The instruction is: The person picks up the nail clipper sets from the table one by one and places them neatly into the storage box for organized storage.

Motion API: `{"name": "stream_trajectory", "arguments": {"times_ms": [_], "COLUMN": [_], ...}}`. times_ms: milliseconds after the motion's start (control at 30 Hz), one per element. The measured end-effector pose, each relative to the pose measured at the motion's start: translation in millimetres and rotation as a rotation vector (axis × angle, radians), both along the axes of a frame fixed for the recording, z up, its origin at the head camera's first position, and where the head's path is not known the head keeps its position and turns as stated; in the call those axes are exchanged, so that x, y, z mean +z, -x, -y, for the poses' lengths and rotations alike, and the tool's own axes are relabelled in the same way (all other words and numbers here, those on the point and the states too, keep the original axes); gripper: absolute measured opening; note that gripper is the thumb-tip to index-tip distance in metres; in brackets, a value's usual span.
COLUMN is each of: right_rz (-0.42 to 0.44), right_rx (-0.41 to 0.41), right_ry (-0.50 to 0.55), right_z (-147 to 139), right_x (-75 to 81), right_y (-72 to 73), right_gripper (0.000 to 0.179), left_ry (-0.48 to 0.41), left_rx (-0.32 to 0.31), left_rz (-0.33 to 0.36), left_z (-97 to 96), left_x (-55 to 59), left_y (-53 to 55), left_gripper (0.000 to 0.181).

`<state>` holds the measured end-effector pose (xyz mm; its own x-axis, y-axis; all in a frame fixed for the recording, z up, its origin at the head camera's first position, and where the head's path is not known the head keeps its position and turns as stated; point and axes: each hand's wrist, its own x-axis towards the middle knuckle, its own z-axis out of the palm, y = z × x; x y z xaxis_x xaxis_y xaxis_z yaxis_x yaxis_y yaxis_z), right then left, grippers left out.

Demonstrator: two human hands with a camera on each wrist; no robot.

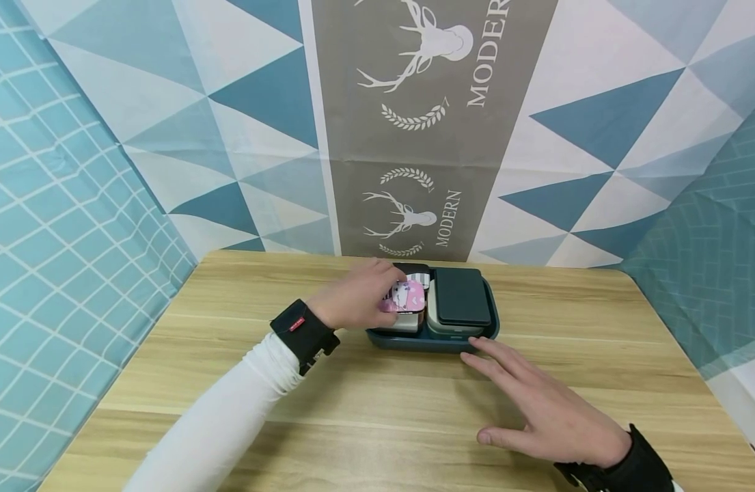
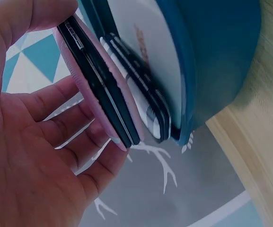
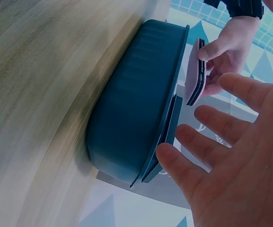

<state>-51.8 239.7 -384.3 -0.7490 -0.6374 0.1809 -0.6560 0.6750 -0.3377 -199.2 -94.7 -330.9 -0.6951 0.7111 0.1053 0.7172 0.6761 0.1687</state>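
My left hand [image 1: 361, 295] pinches a pink patterned folding compact mirror [image 1: 409, 295] between thumb and fingers. In the left wrist view its black inner rims and small metal hinge [image 2: 77, 38] show, with the two halves folded together. It is held just above the left side of a dark teal tub [image 1: 414, 344]. Beneath it, a second compact with a black-and-white pattern [image 2: 148, 106] leans inside the tub, partly hidden. My right hand [image 1: 540, 403] has its fingers spread, fingertips close to the tub's front right corner, and holds nothing.
A dark green flat-topped case [image 1: 462, 297] lies on a pale container [image 1: 438, 329] in the tub's right half. The tub stands near the back edge of the wooden table [image 1: 377, 424], before a patterned cloth wall [image 1: 408, 147]. Blue gridded cloth [image 1: 57, 239] hangs at the left.
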Motion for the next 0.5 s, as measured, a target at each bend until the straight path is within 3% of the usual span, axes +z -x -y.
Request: {"name": "stream_trajectory", "arguments": {"times_ms": [500], "right_rz": [0.000], "right_rx": [-0.003], "right_ry": [-0.001], "right_z": [1], "right_x": [1.7], "right_y": [-0.4], "right_gripper": [0.095], "left_ry": [0.012], "left_rx": [-0.008], "left_rz": [0.003], "left_z": [-10.8], "left_x": [-11.3], "left_y": [2.5], "left_gripper": [0.057]}}
